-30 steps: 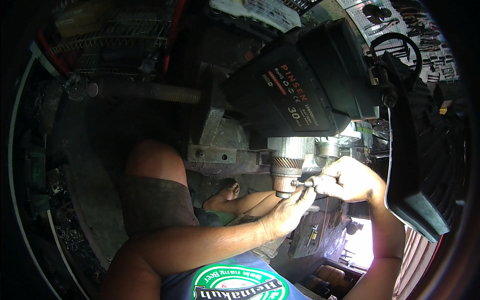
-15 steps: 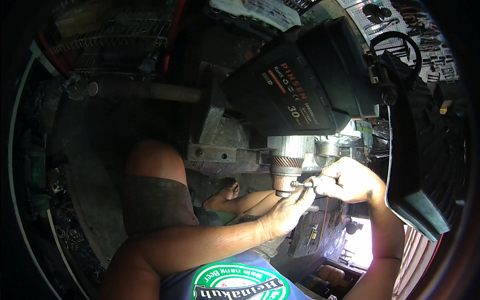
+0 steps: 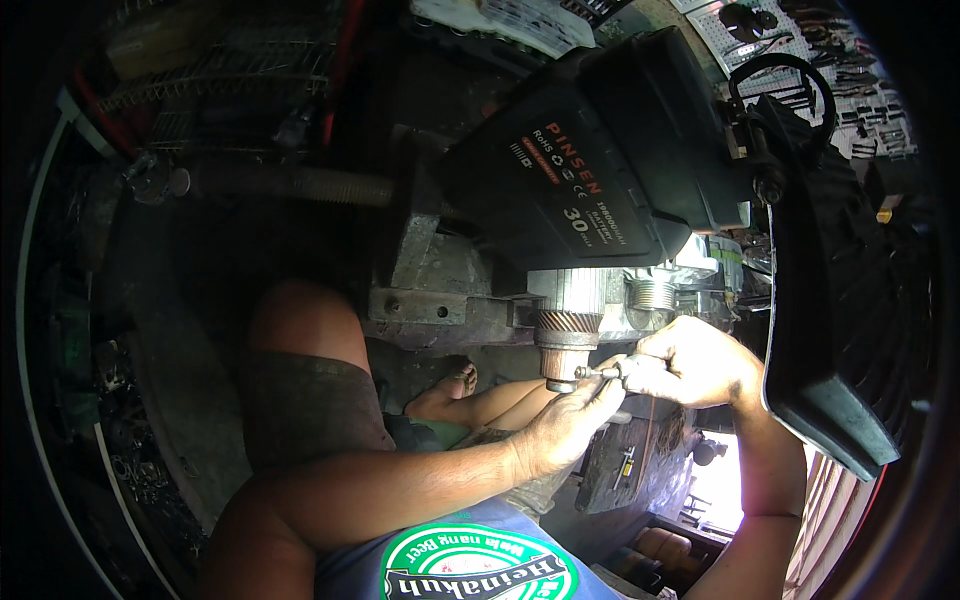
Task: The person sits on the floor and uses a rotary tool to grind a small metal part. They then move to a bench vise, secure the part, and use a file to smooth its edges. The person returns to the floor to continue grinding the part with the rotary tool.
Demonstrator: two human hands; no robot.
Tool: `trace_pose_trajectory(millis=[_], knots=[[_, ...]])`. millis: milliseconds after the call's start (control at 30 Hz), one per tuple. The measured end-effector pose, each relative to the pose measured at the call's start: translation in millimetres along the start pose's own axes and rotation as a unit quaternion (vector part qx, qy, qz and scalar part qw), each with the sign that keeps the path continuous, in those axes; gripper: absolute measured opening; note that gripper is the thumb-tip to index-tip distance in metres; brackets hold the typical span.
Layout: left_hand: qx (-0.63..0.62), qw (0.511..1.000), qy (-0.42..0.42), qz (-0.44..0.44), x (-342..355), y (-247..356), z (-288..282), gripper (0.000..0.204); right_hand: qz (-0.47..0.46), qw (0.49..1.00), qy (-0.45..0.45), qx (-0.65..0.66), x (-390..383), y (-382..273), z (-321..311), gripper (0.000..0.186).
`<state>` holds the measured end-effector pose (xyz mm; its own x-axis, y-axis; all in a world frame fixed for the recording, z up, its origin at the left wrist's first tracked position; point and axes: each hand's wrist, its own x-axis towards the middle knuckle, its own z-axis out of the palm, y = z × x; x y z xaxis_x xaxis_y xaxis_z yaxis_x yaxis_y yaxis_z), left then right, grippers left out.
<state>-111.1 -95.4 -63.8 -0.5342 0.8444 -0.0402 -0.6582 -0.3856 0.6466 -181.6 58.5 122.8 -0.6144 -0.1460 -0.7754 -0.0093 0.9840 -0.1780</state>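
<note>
A motor armature (image 3: pixel 570 290) with a copper-coloured commutator (image 3: pixel 564 361) hangs end-down beside the bench vise. At the commutator's right side is a slim metal rod-like tool (image 3: pixel 600 373) with a rounded end. My right hand (image 3: pixel 690 362) is closed round its right part. My left hand (image 3: pixel 572 425) comes from below, its fingers pinched together at the same tool, close against the commutator. What lies inside the fingers is partly hidden, so the tool's exact kind does not show.
The grey bench vise (image 3: pixel 425 265) stands left of the armature, its threaded screw (image 3: pixel 340 187) running left. Above hangs a large black battery case (image 3: pixel 570 170). A black panel (image 3: pixel 840 300) borders my right arm. Pliers hang on a pegboard (image 3: pixel 790 40).
The whole view has shifted slightly, so the battery case and armature sit a little further left. My hands keep the same grip at the commutator.
</note>
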Motion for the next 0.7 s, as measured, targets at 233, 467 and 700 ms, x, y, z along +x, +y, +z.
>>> trace_pose_trajectory(millis=[233, 467, 700], knots=[[0.031, 0.999, -0.005, -0.013, -1.5, 1.9, -0.8, 0.069, -0.006, 0.999, 0.015, 0.049, 2.8, -1.2, 0.2, 0.029], [-0.031, 0.999, -0.022, -0.016, 1.1, -1.8, -1.5, 0.067, -0.001, 1.0, 0.012, 0.023, -0.5, -2.9, 2.7, 0.029], [-0.064, 0.997, -0.029, 0.011, 2.5, -7.9, -0.2, 0.067, -0.003, 0.999, 0.014, 0.034, -2.2, -3.3, 4.8, 0.034]])
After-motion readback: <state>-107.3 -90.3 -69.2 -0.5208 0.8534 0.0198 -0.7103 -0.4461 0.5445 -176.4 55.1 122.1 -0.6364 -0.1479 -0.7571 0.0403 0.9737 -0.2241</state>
